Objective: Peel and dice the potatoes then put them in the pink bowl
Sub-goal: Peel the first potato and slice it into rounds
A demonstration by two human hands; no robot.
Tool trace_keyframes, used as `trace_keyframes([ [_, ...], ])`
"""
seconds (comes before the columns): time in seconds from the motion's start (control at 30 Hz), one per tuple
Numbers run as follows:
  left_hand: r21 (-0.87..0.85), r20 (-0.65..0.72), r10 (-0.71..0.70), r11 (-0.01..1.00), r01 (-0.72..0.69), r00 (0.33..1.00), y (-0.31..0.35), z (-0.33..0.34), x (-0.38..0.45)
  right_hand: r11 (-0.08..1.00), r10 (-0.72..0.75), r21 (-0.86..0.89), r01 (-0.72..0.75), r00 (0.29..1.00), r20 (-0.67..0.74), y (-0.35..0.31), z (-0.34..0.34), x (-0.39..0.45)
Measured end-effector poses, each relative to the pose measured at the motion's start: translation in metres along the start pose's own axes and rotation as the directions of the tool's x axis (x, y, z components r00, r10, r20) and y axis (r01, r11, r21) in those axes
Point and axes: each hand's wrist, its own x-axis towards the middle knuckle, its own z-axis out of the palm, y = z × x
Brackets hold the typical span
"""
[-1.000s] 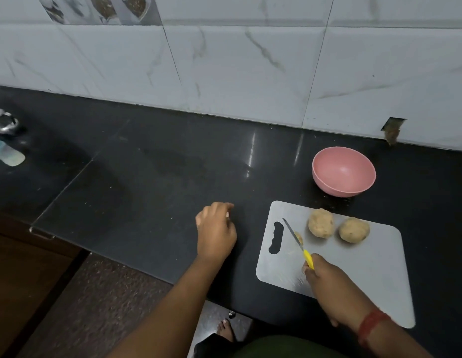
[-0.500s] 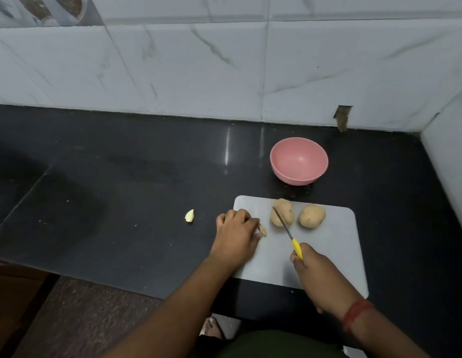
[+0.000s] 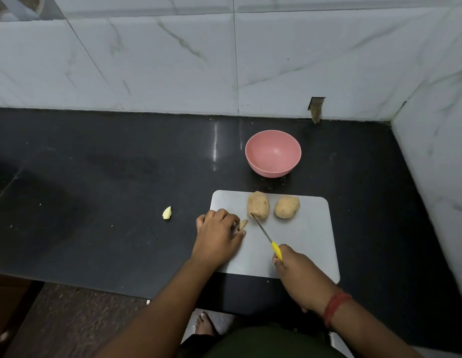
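Fingers (image 3: pixel 277 264) round knife (image 3: pixel 266 235), tip up-left

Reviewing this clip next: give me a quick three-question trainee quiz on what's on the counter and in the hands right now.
1. True or false: the pink bowl already holds diced potato.
2. Which hand grips the yellow-handled knife? A) left hand B) right hand C) neither
3. Fill in: two whole potatoes lie on the ____.

Key:
1. False. The bowl is empty; the left potato and right potato are whole and unpeeled.
2. B. The right hand grips it, while the left hand touches a small potato piece.
3. Cutting board. Another small pale piece lies off it on the black counter.
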Motion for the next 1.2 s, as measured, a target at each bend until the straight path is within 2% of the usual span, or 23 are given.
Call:
trace_keyframes([
  [0.13, 0.021, 0.001, 0.013, 1.000, -0.014, 1.000, 0.005, 0.003, 0.001, 0.999, -0.007, -0.047, 0.008, 1.000, 0.026, -0.001, 0.007, 0.002],
  [0.4, 0.007, -0.014, 0.027, 1.000, -0.027, 1.000, 0.009, 0.007, 0.002, 0.988, 0.004, -0.153, -0.005, 1.000, -0.008, -0.005, 0.023, 0.011],
  [0.57, 0.005, -0.037, 0.038, 0.999, -0.038, 0.999, 0.009, 0.010, 0.004, 0.987, 0.030, -0.156, -0.030, 1.000, 0.000, -0.006, 0.030, 0.017],
  [0.7, 0.005, -0.041, 0.045, 0.999, -0.045, 0.998, 0.007, 0.011, 0.006, 0.995, 0.054, -0.092, -0.049, 0.997, 0.052, -0.008, 0.032, 0.022],
  [1.1, -0.024, -0.073, 0.004, 1.000, -0.006, 0.997, 0.006, 0.013, 0.006, 0.989, 0.060, -0.137, -0.048, 0.995, 0.081, 0.000, 0.035, 0.022],
  [1.2, -0.042, -0.061, -0.006, 0.999, 0.004, 0.998, 0.007, 0.012, 0.007, 0.981, 0.044, -0.190, -0.035, 0.998, 0.043, 0.009, 0.036, 0.007],
])
